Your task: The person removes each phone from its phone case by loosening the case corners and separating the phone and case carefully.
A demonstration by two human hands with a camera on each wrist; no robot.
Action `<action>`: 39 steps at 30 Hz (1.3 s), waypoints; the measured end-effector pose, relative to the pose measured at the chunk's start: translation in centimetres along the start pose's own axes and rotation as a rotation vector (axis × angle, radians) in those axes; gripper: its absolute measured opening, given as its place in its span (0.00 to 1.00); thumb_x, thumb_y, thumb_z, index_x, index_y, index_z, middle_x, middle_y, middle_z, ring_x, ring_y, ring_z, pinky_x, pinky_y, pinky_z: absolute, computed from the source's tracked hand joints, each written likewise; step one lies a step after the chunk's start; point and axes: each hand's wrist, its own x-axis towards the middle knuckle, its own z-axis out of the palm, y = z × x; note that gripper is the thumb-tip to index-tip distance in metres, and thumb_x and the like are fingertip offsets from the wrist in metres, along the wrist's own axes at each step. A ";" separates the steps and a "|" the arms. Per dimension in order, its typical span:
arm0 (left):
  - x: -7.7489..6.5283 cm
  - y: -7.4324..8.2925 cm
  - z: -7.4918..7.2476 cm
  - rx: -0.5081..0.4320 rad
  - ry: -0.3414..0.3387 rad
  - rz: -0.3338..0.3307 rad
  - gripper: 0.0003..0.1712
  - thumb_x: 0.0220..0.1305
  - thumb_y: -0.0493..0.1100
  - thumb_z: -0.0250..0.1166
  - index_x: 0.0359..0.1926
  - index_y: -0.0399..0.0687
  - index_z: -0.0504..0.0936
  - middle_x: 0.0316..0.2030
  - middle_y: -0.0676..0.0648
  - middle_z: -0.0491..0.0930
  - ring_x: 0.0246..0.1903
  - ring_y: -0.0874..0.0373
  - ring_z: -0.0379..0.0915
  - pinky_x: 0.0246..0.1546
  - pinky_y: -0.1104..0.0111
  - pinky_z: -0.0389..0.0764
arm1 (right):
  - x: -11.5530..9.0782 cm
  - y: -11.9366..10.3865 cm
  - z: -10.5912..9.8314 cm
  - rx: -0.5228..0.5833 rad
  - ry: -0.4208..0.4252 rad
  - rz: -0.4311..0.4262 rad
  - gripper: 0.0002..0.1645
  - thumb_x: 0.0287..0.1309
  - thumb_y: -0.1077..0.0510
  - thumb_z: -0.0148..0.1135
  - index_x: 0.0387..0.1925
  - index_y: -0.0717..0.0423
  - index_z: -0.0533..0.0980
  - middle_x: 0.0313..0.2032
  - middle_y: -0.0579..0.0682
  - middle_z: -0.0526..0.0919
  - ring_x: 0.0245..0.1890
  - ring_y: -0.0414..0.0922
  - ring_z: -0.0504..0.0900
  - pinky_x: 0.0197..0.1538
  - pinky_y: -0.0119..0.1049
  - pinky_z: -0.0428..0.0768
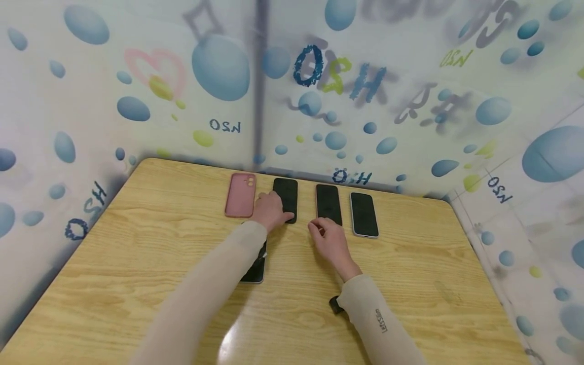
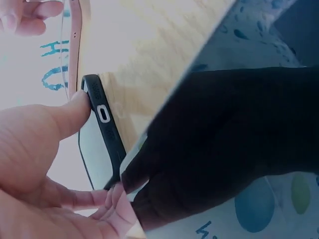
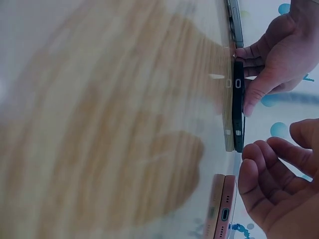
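My left hand (image 1: 268, 210) is at a phone in a black case (image 1: 289, 195) lying at the back of the wooden table. In the left wrist view, its thumb rests at one side of the black-cased phone (image 2: 102, 129) by the charging port end, and its fingers are at the opposite side, gripping it across its width. My right hand (image 1: 330, 241) holds nothing; its fingers are loosely bent, just in front of a phone with a pink edge (image 1: 327, 200). A dark-screened phone (image 1: 255, 272) lies nearer me, partly hidden under the left forearm.
A pink phone case (image 1: 240, 196) lies left of the black-cased phone. At the right end of the row is a phone with a pale edge (image 1: 364, 215). Patterned walls (image 1: 292, 132) stand behind the wooden table (image 1: 410, 284) and at its sides.
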 end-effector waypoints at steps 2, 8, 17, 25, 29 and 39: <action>0.1 0.3 0.1 0.013 0.008 -0.014 0.48 0.66 0.60 0.70 0.69 0.26 0.67 0.57 0.28 0.75 0.56 0.39 0.74 0.57 0.53 0.81 | 0.0 0.0 0.0 0.004 -0.004 0.007 0.09 0.72 0.60 0.62 0.42 0.61 0.84 0.37 0.55 0.85 0.36 0.50 0.82 0.42 0.45 0.84; 0.2 0.8 0.2 0.115 0.015 0.004 0.42 0.66 0.60 0.71 0.64 0.28 0.74 0.55 0.32 0.77 0.54 0.39 0.76 0.55 0.54 0.82 | 0.1 -0.2 0.0 0.012 -0.010 0.026 0.09 0.73 0.59 0.61 0.43 0.61 0.84 0.38 0.55 0.86 0.36 0.49 0.81 0.43 0.44 0.84; 0.7 0.7 -0.2 0.037 -0.049 -0.082 0.51 0.63 0.63 0.72 0.70 0.27 0.67 0.61 0.32 0.74 0.58 0.39 0.76 0.55 0.53 0.84 | 0.2 -0.1 0.0 0.025 -0.026 0.045 0.10 0.73 0.59 0.61 0.45 0.61 0.84 0.39 0.56 0.86 0.37 0.49 0.81 0.44 0.44 0.83; 1.0 0.2 -1.2 -0.142 -0.160 -0.134 0.47 0.63 0.60 0.72 0.71 0.34 0.69 0.66 0.36 0.74 0.61 0.43 0.75 0.60 0.55 0.80 | 0.3 0.0 -0.1 0.031 -0.024 0.053 0.10 0.74 0.59 0.60 0.45 0.61 0.84 0.40 0.56 0.86 0.38 0.50 0.81 0.45 0.45 0.84; 0.9 0.5 -1.3 -0.175 -0.136 -0.109 0.38 0.65 0.54 0.72 0.66 0.33 0.74 0.60 0.37 0.79 0.55 0.45 0.78 0.55 0.57 0.82 | 0.4 0.1 -0.1 0.040 -0.018 0.063 0.10 0.74 0.58 0.61 0.45 0.60 0.84 0.40 0.55 0.86 0.38 0.50 0.81 0.46 0.45 0.83; 0.1 0.4 -2.0 -0.393 -0.103 -0.100 0.17 0.66 0.36 0.59 0.54 0.31 0.76 0.38 0.37 0.84 0.26 0.51 0.81 0.38 0.64 0.80 | 0.5 -0.2 -0.4 0.072 -0.019 0.072 0.11 0.74 0.57 0.61 0.46 0.60 0.83 0.41 0.56 0.86 0.39 0.51 0.81 0.47 0.46 0.83</action>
